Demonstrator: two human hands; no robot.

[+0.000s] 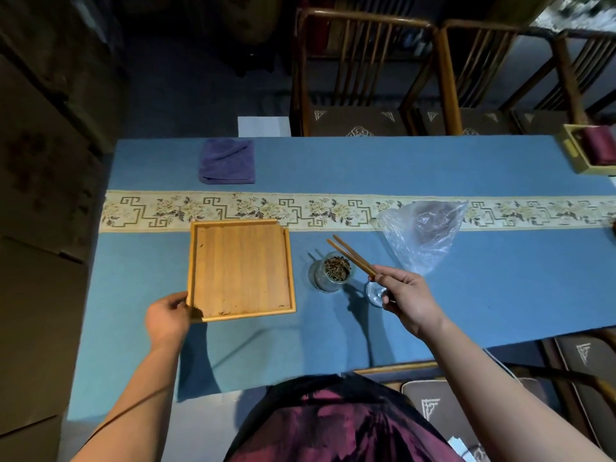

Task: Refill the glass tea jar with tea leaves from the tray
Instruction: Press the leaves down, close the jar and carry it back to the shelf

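Note:
A square wooden tray [240,268] lies flat on the blue table; only a few dark specks show on its floor. My left hand [170,316] grips the tray's near left corner. To the tray's right stands the open glass tea jar [330,271], with dark tea leaves heaped at its mouth. My right hand [405,300] holds wooden tongs [350,255], whose tips point up and left, just above and behind the jar. The jar's glass lid [375,293] lies on the cloth, partly hidden under my right hand.
A crumpled clear plastic bag [423,233] lies right of the jar. A folded purple cloth [228,161] sits at the far left, a wooden box [590,151] at the far right corner. Wooden chairs [363,75] stand behind the table. A patterned runner [233,208] crosses the middle.

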